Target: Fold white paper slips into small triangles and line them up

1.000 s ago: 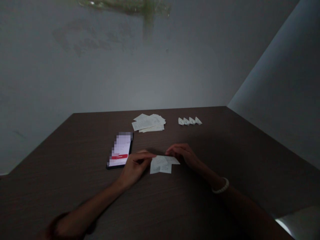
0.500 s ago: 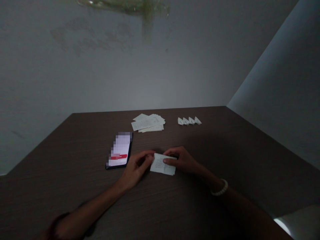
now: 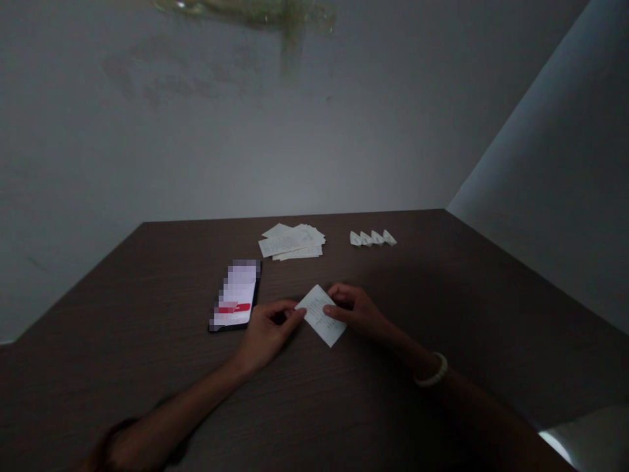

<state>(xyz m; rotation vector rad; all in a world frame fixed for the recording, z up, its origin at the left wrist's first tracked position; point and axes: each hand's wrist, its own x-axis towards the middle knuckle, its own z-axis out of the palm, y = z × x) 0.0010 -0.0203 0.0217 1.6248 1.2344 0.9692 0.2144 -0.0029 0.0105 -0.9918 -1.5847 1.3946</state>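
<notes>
A small piece of printed paper (image 3: 322,321) is held between my two hands, just above the table, turned so that one corner points toward me. My left hand (image 3: 270,331) pinches its left corner between thumb and fingers. On the other side, my right hand (image 3: 356,311) grips the paper's right part, thumb on top and fingers behind. Lines of print show on the face turned up. The fingers behind the sheet are partly hidden.
A phone (image 3: 236,295) with a lit screen lies left of my hands on the dark wooden table (image 3: 171,275). Farther back is a loose pile of printed paper sheets (image 3: 295,241). Several small folded paper pieces (image 3: 373,238) stand in a row to its right. A wall (image 3: 295,144) rises behind.
The paper has turned from lying roughly square to a diamond position. My left thumb and fingers have closed on its left corner; my right hand still holds its right part.
</notes>
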